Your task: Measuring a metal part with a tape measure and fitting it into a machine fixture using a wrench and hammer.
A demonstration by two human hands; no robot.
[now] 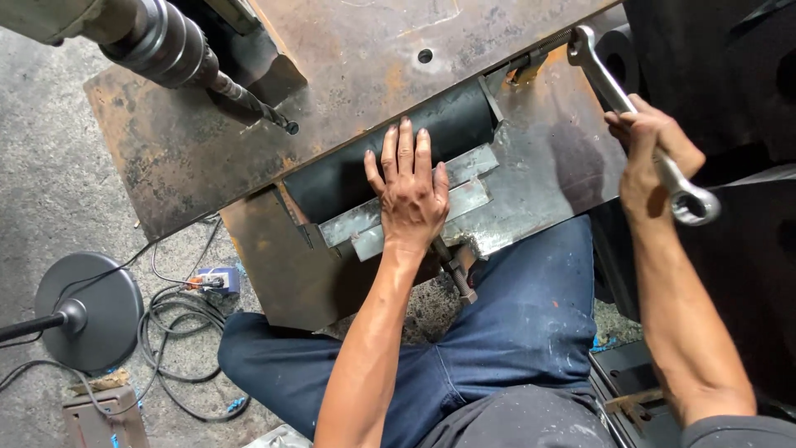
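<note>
My left hand [410, 192] lies flat, fingers spread, on two grey steel strips [464, 187] and the black block [390, 153] behind them, under a rusty steel plate [332, 75]. My right hand [651, 153] grips a long silver combination wrench [638, 116] by its shank. The wrench's open end sits on a bolt head [580, 40] at the plate's right edge; its ring end sticks out below my hand. A drill spindle with a twist bit [249, 101] points at the plate's left part.
A round hole [425, 56] shows in the rusty plate. Black cables [178, 332] and a round grey stand base [87, 311] lie on the concrete floor at left. My blue-trousered legs [497, 348] are under the workpiece. Dark machine parts [730, 75] fill the right side.
</note>
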